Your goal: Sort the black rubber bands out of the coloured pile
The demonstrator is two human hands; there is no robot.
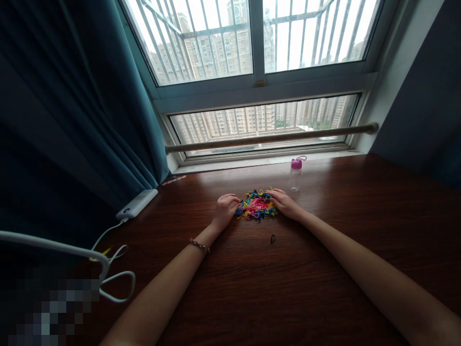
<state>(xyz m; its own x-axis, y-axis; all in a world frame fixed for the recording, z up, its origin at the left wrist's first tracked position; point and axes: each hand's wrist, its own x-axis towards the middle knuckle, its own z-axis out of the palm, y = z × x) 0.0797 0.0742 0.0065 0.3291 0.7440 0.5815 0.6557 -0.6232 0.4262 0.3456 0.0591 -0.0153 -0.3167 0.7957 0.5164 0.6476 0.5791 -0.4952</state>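
Head view: your left hand [225, 207] and right hand [284, 202] flank the pile of small bands [257, 206]; with loosely curled, empty fingers, gather inward gently so none scatter across the counter [324, 269].

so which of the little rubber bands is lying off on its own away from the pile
The single dark rubber band, alone on the wooden table nearer the person; the others sit in the multicoloured heap between both hands.

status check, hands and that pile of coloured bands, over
Left hand and right hand flank the heap of small multicoloured rubber bands, fingers touching its edges. Clear pink-capped bottle stands just behind. One dark loose band lies apart.
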